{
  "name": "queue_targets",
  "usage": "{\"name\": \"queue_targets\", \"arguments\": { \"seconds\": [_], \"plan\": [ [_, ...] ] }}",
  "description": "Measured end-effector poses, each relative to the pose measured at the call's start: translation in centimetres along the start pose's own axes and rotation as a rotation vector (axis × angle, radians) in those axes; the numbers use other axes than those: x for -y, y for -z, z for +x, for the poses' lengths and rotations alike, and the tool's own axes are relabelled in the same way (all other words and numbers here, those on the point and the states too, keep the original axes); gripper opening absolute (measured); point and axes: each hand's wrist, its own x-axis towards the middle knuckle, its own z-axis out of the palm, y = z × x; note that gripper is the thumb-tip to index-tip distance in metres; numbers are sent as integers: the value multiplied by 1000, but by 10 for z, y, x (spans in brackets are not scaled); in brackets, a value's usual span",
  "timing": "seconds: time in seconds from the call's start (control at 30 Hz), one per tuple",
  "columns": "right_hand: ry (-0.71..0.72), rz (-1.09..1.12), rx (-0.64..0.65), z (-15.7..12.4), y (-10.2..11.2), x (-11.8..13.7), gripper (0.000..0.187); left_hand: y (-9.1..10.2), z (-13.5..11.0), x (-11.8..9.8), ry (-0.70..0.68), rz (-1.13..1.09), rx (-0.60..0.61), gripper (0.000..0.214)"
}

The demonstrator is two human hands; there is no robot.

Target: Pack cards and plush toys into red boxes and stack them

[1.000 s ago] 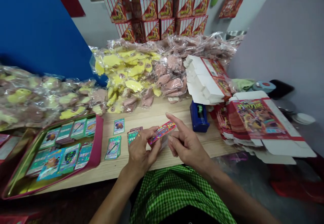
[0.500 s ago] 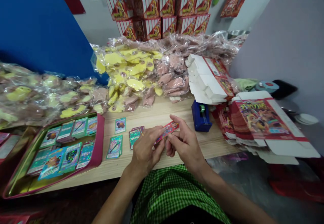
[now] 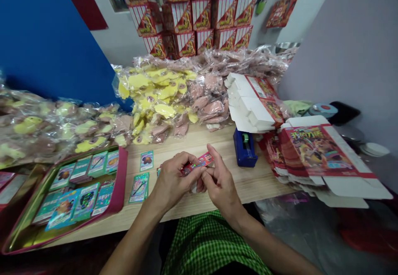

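Both hands meet over the wooden table (image 3: 199, 142), gripping one small red glossy card pack (image 3: 199, 161). My left hand (image 3: 172, 179) is closed, pinching the pack's left end. My right hand (image 3: 217, 182) is closed on its right part, with the index finger raised along it. Green cards (image 3: 139, 182) lie on the table just left of my left hand. Another card (image 3: 146, 160) lies a little farther back.
A pink tray (image 3: 121, 175) with several green cards sits at the left. Bags of yellow and pink toys (image 3: 168, 97) pile up behind. A blue tape dispenser (image 3: 244, 147) stands right of my hands. Flat red boxes (image 3: 314, 150) are stacked at the right, and red cartons (image 3: 199, 14) at the back.
Both hands have drawn closer together around the red pack. The left fingers now curl more tightly over it, and the pack shows less between them.
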Motion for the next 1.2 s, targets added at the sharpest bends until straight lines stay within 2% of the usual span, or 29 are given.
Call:
{"name": "queue_targets", "arguments": {
  "seconds": [0.07,0.13,0.2,0.4,0.47,0.53,0.6,0.7,0.8,0.83,0.9,1.0,1.03,1.1,1.2],
  "plan": [
    [2,21,0,0,0,0,76,3,5,-4,84,-32,81,13],
    [-2,51,-5,-1,0,1,80,5,8,-9,105,-45,120,9],
    [-12,75,-13,-2,0,2,84,6,8,-13,102,-16,130,10],
    [-48,103,-21,-1,-5,4,87,0,5,-20,137,212,162,31],
    [-74,70,-1,-1,-2,6,92,-3,4,-19,106,265,150,34],
    [-125,-26,33,0,9,9,97,-2,1,-15,40,267,67,32],
    [-184,-155,47,5,28,15,96,0,-5,-7,27,194,-88,29],
    [-149,-312,-22,26,62,27,76,-5,-23,9,184,-83,-303,30],
    [34,-537,-54,67,75,39,46,-31,-46,28,364,-333,-361,33],
    [97,-676,-13,84,71,42,40,-43,-53,35,402,-357,-354,31],
    [217,-1038,141,120,49,44,38,-68,-62,46,444,-310,-341,24],
    [266,-1178,296,173,-4,39,39,-90,-67,55,407,-84,-406,22],
    [259,-1203,321,189,-23,35,42,-91,-68,55,380,-10,-430,24],
    [228,-1239,334,217,-55,22,61,-82,-68,53,355,59,-445,26],
    [149,-1259,334,250,-83,-1,77,-48,-67,48,383,42,-447,24]
  ]
}}
